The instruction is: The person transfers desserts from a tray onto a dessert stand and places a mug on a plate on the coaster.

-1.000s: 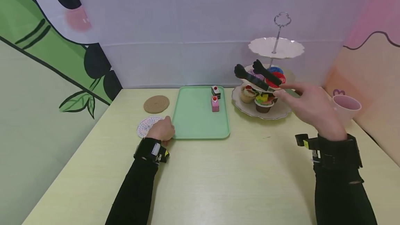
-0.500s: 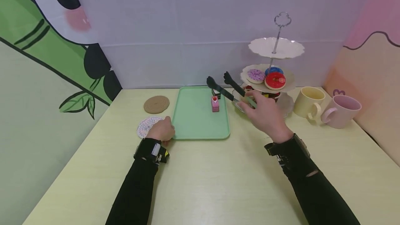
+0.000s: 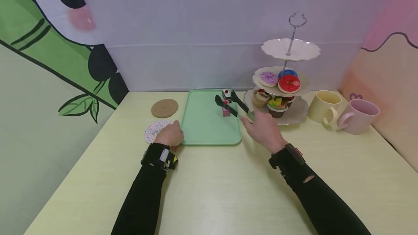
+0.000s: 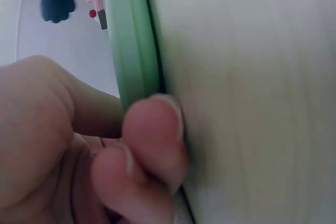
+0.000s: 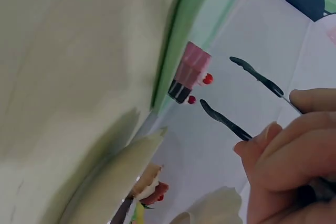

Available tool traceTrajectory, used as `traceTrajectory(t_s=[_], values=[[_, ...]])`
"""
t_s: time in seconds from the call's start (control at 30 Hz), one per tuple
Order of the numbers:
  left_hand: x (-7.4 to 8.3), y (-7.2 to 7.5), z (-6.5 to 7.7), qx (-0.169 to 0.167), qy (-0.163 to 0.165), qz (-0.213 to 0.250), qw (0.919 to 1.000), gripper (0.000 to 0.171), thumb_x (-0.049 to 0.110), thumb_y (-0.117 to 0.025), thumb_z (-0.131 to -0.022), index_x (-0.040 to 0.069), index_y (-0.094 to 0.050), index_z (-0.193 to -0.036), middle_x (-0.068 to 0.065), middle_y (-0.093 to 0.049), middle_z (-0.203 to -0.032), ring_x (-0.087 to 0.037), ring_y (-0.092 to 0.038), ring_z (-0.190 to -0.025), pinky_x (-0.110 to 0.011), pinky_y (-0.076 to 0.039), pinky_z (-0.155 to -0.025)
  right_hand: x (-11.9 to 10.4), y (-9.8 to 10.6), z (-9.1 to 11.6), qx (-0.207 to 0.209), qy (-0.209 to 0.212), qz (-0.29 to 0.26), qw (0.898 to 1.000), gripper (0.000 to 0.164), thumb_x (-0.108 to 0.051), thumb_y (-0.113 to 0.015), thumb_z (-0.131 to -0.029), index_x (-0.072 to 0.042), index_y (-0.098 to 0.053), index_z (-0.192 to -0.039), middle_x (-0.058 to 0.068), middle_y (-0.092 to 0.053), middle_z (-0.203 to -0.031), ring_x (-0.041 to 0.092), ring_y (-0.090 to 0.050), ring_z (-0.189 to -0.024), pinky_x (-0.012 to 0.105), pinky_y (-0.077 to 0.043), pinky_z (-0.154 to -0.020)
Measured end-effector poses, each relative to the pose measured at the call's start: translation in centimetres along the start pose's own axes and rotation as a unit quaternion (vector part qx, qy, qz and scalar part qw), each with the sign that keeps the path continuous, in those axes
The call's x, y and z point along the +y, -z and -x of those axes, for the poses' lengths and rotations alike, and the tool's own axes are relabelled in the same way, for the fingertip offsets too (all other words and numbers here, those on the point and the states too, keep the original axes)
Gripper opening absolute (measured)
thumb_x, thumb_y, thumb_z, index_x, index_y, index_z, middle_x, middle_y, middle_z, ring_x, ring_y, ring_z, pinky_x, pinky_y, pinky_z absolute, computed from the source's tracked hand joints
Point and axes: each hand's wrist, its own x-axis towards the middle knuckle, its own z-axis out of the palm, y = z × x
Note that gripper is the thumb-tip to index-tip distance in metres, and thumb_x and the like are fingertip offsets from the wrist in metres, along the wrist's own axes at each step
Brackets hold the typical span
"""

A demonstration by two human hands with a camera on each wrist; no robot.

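My left hand (image 3: 169, 134) pinches the near left edge of a light green tray (image 3: 209, 128); in the left wrist view the fingertips (image 4: 153, 124) curl at the tray's rim (image 4: 137, 45). My right hand (image 3: 265, 128) grips a pair of tongs (image 3: 242, 103) with black hand-shaped tips, spread apart. Those tips are above the tray's right side, close to a pink toy cake slice (image 3: 225, 112) and a dark, white-topped toy cake slice (image 3: 226, 95). In the right wrist view, the tongs (image 5: 226, 120) show a gap between the tips, with nothing held.
Right of the tray stands a three-tier stand (image 3: 290, 50) with toy donuts (image 3: 289, 83) and cupcakes (image 3: 277, 108). Yellow (image 3: 321, 108) and pink (image 3: 359, 117) mugs are at the far right. A brown round coaster (image 3: 164, 108) and a speckled one (image 3: 153, 130) lie left.
My right hand has moved the tongs from the tiered stand leftward and down to above the tray's cake slices. My left hand has stayed at the tray's edge.
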Motion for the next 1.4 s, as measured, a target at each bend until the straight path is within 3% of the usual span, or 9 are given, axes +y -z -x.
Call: traceTrajectory(t_s=[0.13,0.3,0.5,0.8,1.13,1.4], values=[[-0.1,-0.1,-0.3,0.002,0.0,0.0,1.0,0.039,0.016,-0.041,-0.107,-0.01,-0.038,-0.136,-0.013,-0.063,-0.066,-0.021,-0.06,-0.047,-0.031,-0.046,-0.05,0.2,-0.6,0.0,0.008,0.006,0.017,1.0,0.047,-0.037,-0.061,-0.101,0.01,-0.064,-0.108,0.021,-0.065,-0.089,0.035,-0.062,-0.081,0.046,-0.049,-0.071],[-0.1,-0.1,-0.5,0.002,0.0,0.002,1.0,0.04,0.016,-0.04,-0.107,-0.01,-0.038,-0.137,-0.013,-0.063,-0.068,-0.021,-0.06,-0.048,-0.03,-0.046,-0.05,0.1,-1.3,0.0,-0.003,0.007,0.04,0.999,0.05,-0.039,-0.061,-0.101,0.01,-0.063,-0.109,0.023,-0.067,-0.095,0.037,-0.063,-0.086,0.047,-0.051,-0.076],[-0.1,-0.1,-0.4,0.002,0.005,0.002,1.0,0.039,0.016,-0.041,-0.107,-0.01,-0.038,-0.136,-0.013,-0.064,-0.067,-0.021,-0.06,-0.047,-0.03,-0.045,-0.048,0.1,-2.0,-0.1,-0.025,-0.008,0.042,0.999,0.043,-0.038,-0.061,-0.101,0.003,-0.059,-0.092,0.012,-0.053,-0.073,0.028,-0.052,-0.067,0.036,-0.038,-0.059],[0.1,0.0,-0.3,-0.001,0.01,0.002,0.9999,0.04,0.016,-0.041,-0.107,-0.01,-0.038,-0.137,-0.014,-0.064,-0.068,-0.021,-0.06,-0.048,-0.03,-0.046,-0.049,0.3,-2.3,0.1,-0.013,0.003,0.06,0.998,0.039,-0.035,-0.063,-0.1,-0.001,-0.055,-0.083,0.009,-0.048,-0.068,0.025,-0.05,-0.062,0.036,-0.038,-0.055],[0.1,0.0,-0.2,-0.001,0.009,0.005,0.9999,0.04,0.016,-0.04,-0.107,-0.01,-0.037,-0.138,-0.014,-0.063,-0.067,-0.021,-0.059,-0.047,-0.029,-0.044,-0.047,-0.2,-2.1,0.4,-0.015,0.015,0.109,0.994,0.037,-0.031,-0.065,-0.099,0.002,-0.057,-0.084,0.011,-0.052,-0.067,0.029,-0.056,-0.062,0.042,-0.044,-0.053],[0.0,-0.1,-0.2,-0.002,0.009,0.006,0.9999,0.039,0.015,-0.041,-0.107,-0.01,-0.037,-0.137,-0.014,-0.063,-0.067,-0.021,-0.06,-0.047,-0.03,-0.044,-0.048,-0.3,-1.5,0.6,-0.026,0.027,0.114,0.993,0.035,-0.028,-0.062,-0.102,0.001,-0.059,-0.082,0.007,-0.047,-0.063,0.025,-0.049,-0.055,0.033,-0.034,-0.047]])
